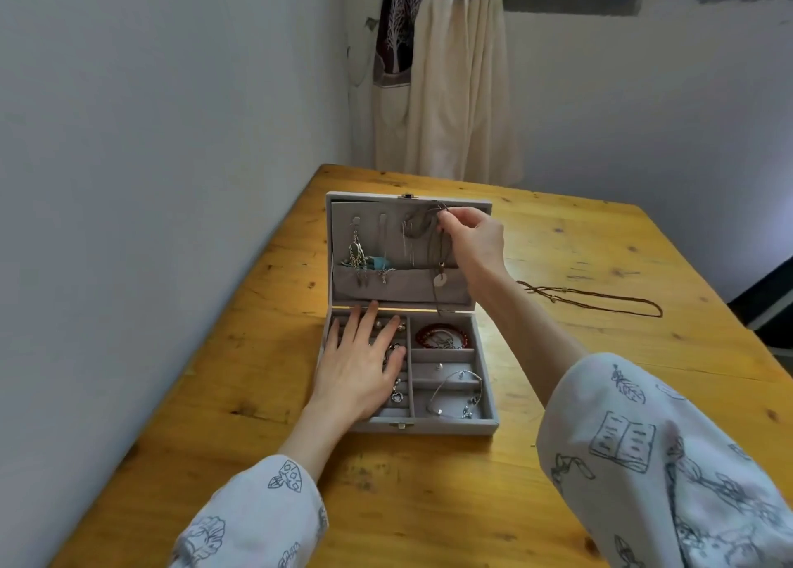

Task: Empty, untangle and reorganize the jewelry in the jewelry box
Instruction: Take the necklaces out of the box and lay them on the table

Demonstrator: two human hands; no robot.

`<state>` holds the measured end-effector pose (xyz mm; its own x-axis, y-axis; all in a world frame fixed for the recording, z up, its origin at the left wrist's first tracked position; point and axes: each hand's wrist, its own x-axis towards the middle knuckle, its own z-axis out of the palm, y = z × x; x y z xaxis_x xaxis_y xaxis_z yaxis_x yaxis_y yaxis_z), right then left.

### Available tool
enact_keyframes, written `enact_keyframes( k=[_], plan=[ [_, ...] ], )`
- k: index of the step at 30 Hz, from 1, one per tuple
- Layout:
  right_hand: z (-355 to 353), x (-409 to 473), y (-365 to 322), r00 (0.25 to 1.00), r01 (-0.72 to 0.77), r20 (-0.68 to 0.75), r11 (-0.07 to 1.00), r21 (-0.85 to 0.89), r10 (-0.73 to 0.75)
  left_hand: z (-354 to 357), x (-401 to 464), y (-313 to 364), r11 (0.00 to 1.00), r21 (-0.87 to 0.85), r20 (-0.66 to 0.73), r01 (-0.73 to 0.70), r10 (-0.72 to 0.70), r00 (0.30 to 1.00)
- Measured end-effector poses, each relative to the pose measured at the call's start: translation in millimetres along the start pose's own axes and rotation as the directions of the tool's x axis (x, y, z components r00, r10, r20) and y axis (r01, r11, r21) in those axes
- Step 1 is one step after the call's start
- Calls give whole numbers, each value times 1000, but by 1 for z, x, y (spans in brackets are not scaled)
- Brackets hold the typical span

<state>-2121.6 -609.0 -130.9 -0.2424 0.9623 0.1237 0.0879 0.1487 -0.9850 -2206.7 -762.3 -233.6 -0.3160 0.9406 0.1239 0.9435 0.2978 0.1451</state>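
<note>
A grey velvet jewelry box (489,400) stands open on the wooden table, its lid (343,241) upright. My right hand (472,237) pinches a tangled brown cord necklace (422,224) hanging at the top of the lid, its round pendant (439,280) dangling over the lid pocket. My left hand (358,361) lies flat, fingers spread, on the ring rolls in the box's left half. Silver chain earrings (356,254) and a turquoise piece (379,262) hang in the lid. A red bead bracelet (442,335) and a silver bangle (455,396) lie in the right compartments.
A long brown beaded necklace (600,301) lies stretched on the table (429,503) to the right of the box. A white wall runs close along the table's left edge. Cream and purple cloth (446,74) hangs in the corner behind the table.
</note>
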Motion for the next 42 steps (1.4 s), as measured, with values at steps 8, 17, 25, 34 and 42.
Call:
enact_keyframes(
  k=[8, 17, 25, 34, 42],
  plan=[
    [-10, -13, -18, 990, -46, 140, 972, 231, 13, -1, -3, -1, 997, -73, -63, -16, 11, 998],
    [-47, -69, 13, 923, -64, 383, 997, 34, 46, -36, -4, 14, 629, -777, -143, -22, -143, 979],
    [-65, -79, 17, 897, -131, 428, 991, 14, 113, -64, 3, 27, 307, -951, -89, -35, -163, 983],
    [-85, -76, 5, 885, 136, 453, 990, -30, -108, -108, 25, 44, 39, -997, -63, -63, 1, 998],
    [-121, -63, -7, 891, -103, 454, 968, 229, -12, -131, 23, 50, 343, -939, 49, 1, 133, 990]
  ],
)
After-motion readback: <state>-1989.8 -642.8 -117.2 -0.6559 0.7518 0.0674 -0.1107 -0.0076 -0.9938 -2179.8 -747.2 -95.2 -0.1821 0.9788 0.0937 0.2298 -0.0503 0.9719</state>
